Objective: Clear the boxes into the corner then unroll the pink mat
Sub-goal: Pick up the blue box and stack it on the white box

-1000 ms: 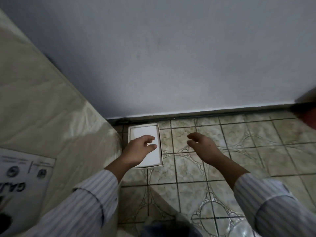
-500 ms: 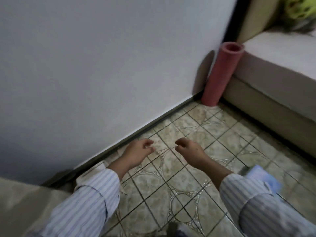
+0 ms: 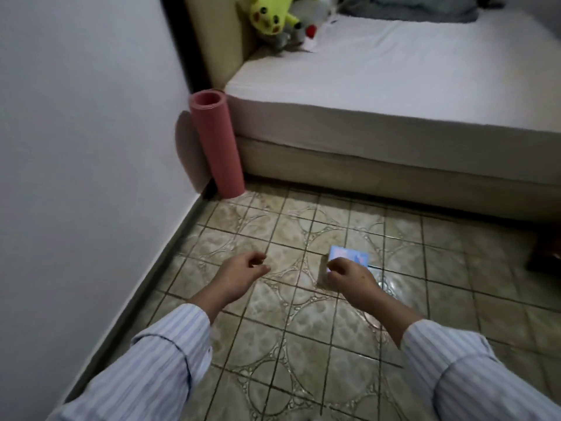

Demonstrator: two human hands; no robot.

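Observation:
A rolled pink mat (image 3: 217,144) stands upright in the corner between the white wall and the bed. A small light-blue box (image 3: 349,256) lies flat on the tiled floor. My right hand (image 3: 352,276) hovers just in front of the box, fingers loosely curled, partly covering its near edge; I cannot see a grip on it. My left hand (image 3: 243,273) hangs over bare tiles to the left, fingers curled and apart, holding nothing. The white box seen earlier is out of view.
A low bed (image 3: 394,95) with a white sheet runs along the back and right. Plush toys (image 3: 270,16) sit at its head. The white wall (image 3: 76,147) lines the left. A dark object (image 3: 546,253) sits at the right edge.
My view has swung right, away from the white box by the wall, toward the bed and pink mat. Both hands moved along; the right one now reaches the blue box.

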